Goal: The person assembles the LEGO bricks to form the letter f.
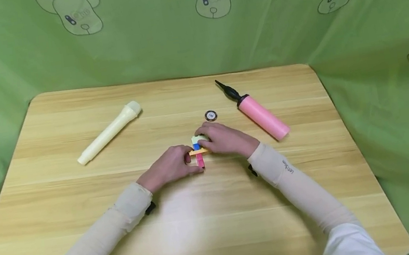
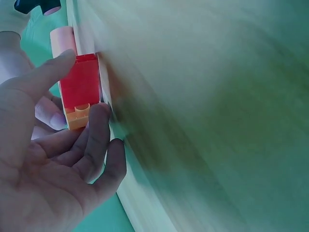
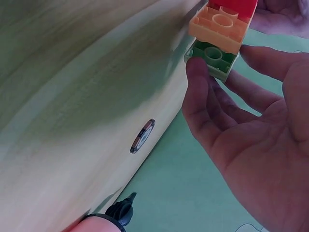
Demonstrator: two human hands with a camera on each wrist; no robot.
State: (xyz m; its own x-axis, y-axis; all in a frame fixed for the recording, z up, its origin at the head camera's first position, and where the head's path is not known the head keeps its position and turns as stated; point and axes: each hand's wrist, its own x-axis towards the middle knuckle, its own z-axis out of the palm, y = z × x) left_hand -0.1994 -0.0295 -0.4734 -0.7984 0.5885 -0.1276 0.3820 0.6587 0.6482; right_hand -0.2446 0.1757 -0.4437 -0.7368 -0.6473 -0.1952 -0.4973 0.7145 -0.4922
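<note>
A small assembly of toy building blocks lies between both hands near the middle of the table. In the head view it shows a pink-red block (image 1: 200, 160), a crosswise orange block (image 1: 197, 151), a blue block (image 1: 196, 146) and a pale green block (image 1: 197, 139). My left hand (image 1: 172, 164) holds the near end, its thumb at the red block (image 2: 82, 87) in the left wrist view. With my right hand (image 1: 227, 138) I pinch the far end. In the right wrist view, those fingers touch the green block (image 3: 212, 57), beside the orange block (image 3: 212, 28).
Beyond the hands lies a round black-and-white chip (image 1: 211, 115). A cream microphone-shaped stick (image 1: 109, 133) lies to the left, and a pink hand pump (image 1: 263, 117) with a black nozzle to the right. Green curtain (image 1: 158, 33) surrounds the wooden table (image 1: 204, 233).
</note>
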